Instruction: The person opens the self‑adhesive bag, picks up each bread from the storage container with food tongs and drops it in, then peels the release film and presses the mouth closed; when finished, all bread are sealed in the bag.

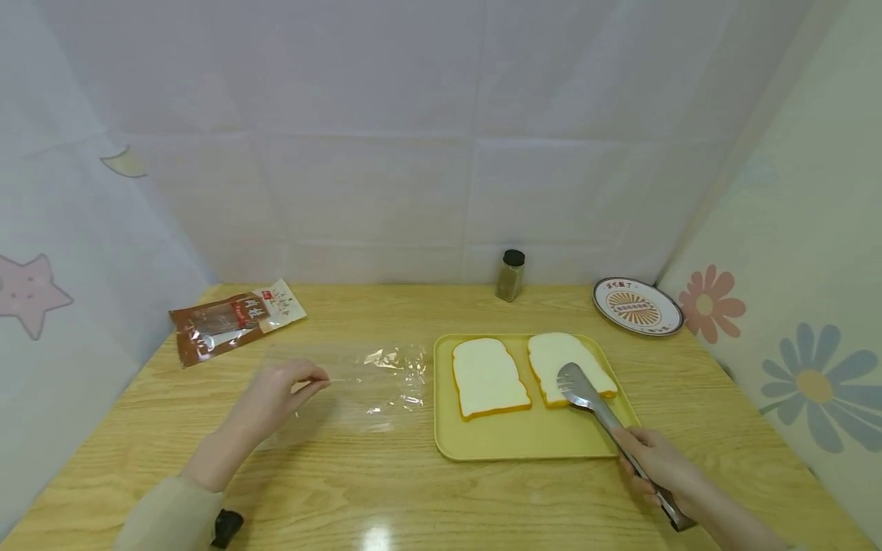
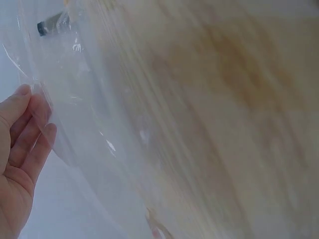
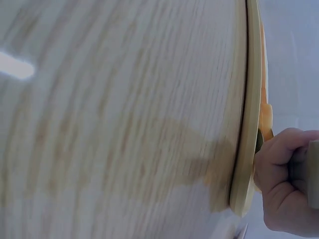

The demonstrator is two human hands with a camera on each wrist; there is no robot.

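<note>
My left hand [image 1: 282,394] pinches the edge of a clear plastic bag [image 1: 393,386] between thumb and fingertips. In the left wrist view the transparent film [image 2: 107,144] spreads out from those fingers. My right hand [image 1: 651,459] grips metal tongs [image 1: 601,412] by the handles. One tong head lies over the front of the right bread slice [image 1: 560,350]; the lower arm is mostly hidden. Another bread slice [image 1: 488,375], white with an orange-brown crust, lies beside it. Both slices rest on a yellow tray [image 1: 530,444].
A brown snack packet [image 1: 230,321] lies at the back left of the wooden table [image 1: 372,490]. Behind the tray stands a small black-capped jar [image 1: 510,277]. A white patterned plate [image 1: 637,306] is at the back right. Fabric walls enclose the table's back and sides.
</note>
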